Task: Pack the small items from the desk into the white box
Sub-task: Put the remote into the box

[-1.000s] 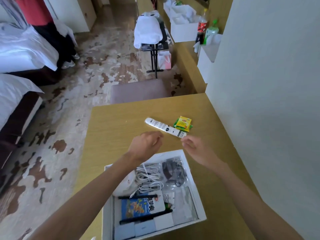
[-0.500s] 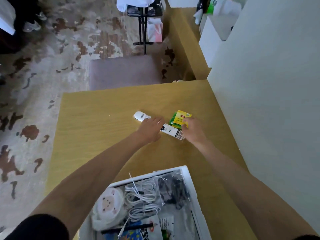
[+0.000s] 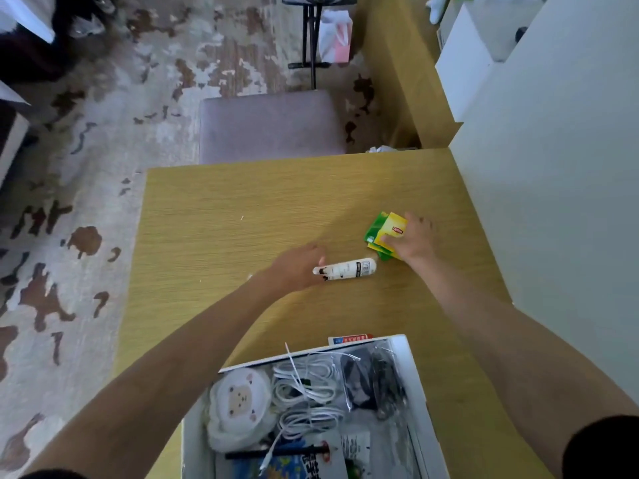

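Note:
A white tube (image 3: 349, 269) with black print lies on the wooden desk (image 3: 224, 236). My left hand (image 3: 299, 267) is closed around its left end. To its right sit yellow and green tea bag packets (image 3: 385, 233), and my right hand (image 3: 413, 238) presses its fingers on them. The white box (image 3: 413, 371) stands at the desk's near edge. It holds white cables, a bag with dark items, a round sheep-print pouch, a pen and a booklet.
A grey padded stool (image 3: 269, 126) stands just beyond the desk's far edge. A white wall (image 3: 553, 202) borders the desk on the right. Patterned carpet (image 3: 69, 236) lies to the left. A small red and white pack (image 3: 349, 339) sits against the box's far rim.
My left hand has closed on the tube and turned it toward me. My right hand moved right onto the tea packets, which shifted to the right. The camera tilted further down.

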`<state>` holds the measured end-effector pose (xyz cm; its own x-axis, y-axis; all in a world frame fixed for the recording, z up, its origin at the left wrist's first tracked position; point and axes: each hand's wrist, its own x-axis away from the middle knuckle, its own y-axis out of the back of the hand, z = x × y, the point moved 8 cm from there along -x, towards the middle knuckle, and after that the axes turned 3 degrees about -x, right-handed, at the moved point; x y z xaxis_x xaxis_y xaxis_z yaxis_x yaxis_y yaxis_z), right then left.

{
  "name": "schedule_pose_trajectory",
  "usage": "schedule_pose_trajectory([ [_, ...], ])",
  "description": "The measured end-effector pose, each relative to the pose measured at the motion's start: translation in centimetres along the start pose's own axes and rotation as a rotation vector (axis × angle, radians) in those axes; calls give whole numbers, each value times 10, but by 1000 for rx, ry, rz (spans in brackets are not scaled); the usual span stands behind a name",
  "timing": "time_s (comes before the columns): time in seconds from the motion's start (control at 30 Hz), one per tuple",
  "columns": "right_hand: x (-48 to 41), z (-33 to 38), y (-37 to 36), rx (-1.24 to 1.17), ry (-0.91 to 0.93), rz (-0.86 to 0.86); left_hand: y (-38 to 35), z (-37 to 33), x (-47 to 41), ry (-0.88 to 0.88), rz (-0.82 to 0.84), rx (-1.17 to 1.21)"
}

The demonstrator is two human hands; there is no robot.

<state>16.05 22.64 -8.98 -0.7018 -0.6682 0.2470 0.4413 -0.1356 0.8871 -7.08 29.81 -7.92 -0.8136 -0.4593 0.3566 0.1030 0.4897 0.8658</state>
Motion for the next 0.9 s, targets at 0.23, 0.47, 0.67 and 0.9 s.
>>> schedule_pose_trajectory([
  [0.23,32,-17,25,-460,-43,0,37,-3,58,121,-162,325],
  [0.47,102,-21,88,-800,55,-45,82,-56,149,135,-427,572],
  [0.67,201,-10,122,-1050,272,70,64,-101,244,35,-397,616],
  [0.9,279,-12,93,-735,429,176,-13,-111,289,24,-121,188],
])
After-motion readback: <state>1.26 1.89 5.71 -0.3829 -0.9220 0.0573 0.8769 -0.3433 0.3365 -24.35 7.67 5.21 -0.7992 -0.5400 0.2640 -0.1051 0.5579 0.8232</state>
